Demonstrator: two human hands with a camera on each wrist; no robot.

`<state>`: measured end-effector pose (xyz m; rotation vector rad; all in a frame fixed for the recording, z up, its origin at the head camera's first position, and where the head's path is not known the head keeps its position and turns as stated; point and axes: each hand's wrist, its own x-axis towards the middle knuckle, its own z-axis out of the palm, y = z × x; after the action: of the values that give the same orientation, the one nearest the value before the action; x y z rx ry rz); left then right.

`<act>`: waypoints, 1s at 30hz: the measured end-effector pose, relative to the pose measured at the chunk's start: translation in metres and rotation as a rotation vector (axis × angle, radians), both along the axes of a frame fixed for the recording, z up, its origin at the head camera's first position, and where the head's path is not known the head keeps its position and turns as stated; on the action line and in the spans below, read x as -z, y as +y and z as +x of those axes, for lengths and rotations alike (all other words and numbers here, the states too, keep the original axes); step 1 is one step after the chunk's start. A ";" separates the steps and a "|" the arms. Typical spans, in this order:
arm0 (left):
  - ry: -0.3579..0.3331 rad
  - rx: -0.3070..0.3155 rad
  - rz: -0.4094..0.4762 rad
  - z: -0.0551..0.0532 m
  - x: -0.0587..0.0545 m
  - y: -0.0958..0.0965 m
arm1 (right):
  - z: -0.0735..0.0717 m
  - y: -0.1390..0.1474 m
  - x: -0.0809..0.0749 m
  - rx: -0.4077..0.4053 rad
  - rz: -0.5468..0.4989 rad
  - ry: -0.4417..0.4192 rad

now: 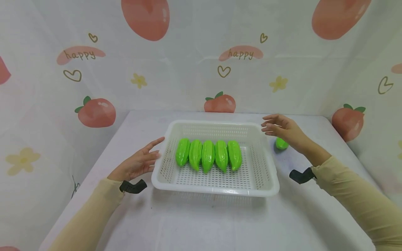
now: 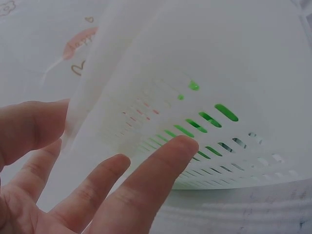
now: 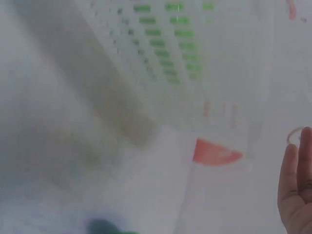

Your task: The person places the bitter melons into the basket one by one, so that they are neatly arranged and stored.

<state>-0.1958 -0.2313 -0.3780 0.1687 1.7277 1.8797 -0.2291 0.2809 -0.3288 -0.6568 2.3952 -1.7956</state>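
A white plastic basket (image 1: 213, 190) with slotted walls holds several glossy bright green, ridged toy vegetables (image 1: 208, 157) lying side by side, pointed ends toward me. At the basket's left side is my left hand (image 1: 138, 162), its fingers extended. In the left wrist view, that hand (image 2: 122, 197) has its thumb by the rim and its fingertips at the outer wall. My right hand (image 1: 284, 129) is raised by the far right corner of the basket, holding nothing, fingers extended. Partly hidden below it, another green piece (image 1: 281, 143) lies on the table.
The basket stands on a white-covered table (image 1: 188, 226). Behind and around the table hangs a pale curtain (image 1: 185, 69) printed with peaches, hearts and flowers. Dark wrist straps (image 1: 133, 187) show at both sleeves.
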 end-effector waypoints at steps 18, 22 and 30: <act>-0.013 0.004 0.019 0.000 0.000 -0.001 | -0.036 0.058 0.026 0.285 0.070 -0.003; -0.007 0.004 0.016 0.000 0.000 0.000 | -0.040 0.066 0.034 0.393 0.190 0.019; 0.001 0.005 0.010 0.001 0.001 -0.001 | -0.043 0.080 0.053 0.502 0.317 -0.085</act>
<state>-0.1949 -0.2323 -0.3786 0.1775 1.7173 1.8854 -0.2722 0.3610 -0.3818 0.0613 2.8688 -1.4723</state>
